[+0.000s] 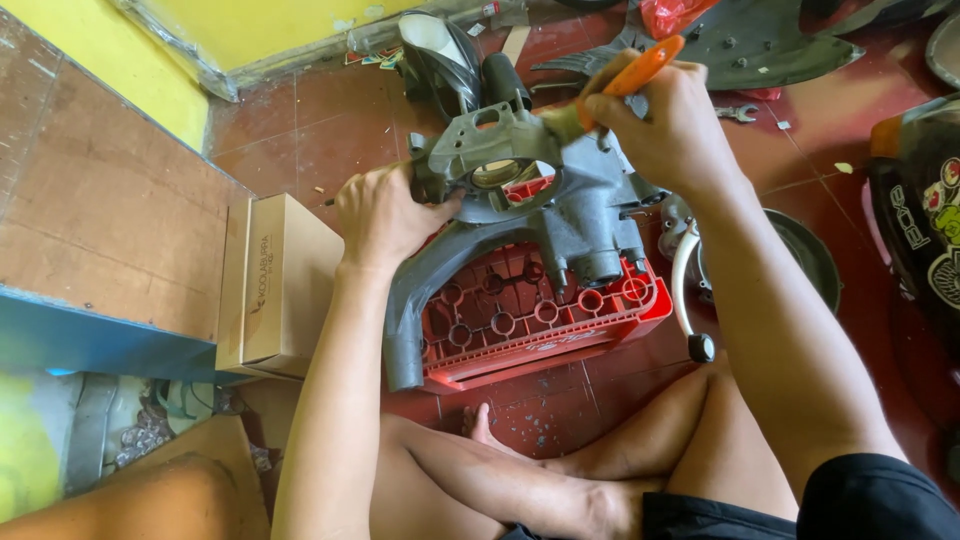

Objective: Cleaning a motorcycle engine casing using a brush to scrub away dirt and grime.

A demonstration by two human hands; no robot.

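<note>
Red tile floor [560,400], yellow wall. Grey cast engine casing [520,200] rests on red plastic crate [545,320]. Left hand [385,215] clamps its edge; right hand [665,125] fists orange-handled tool [640,68]. Looks heavy, rigid; hold by flange.

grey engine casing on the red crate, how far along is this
Done: the bare grey engine casing lies stripped on the red crate. In hand: the left hand steadies it while the right hand works an orange-handled tool at its top. What is left cannot be told from this view.
</note>
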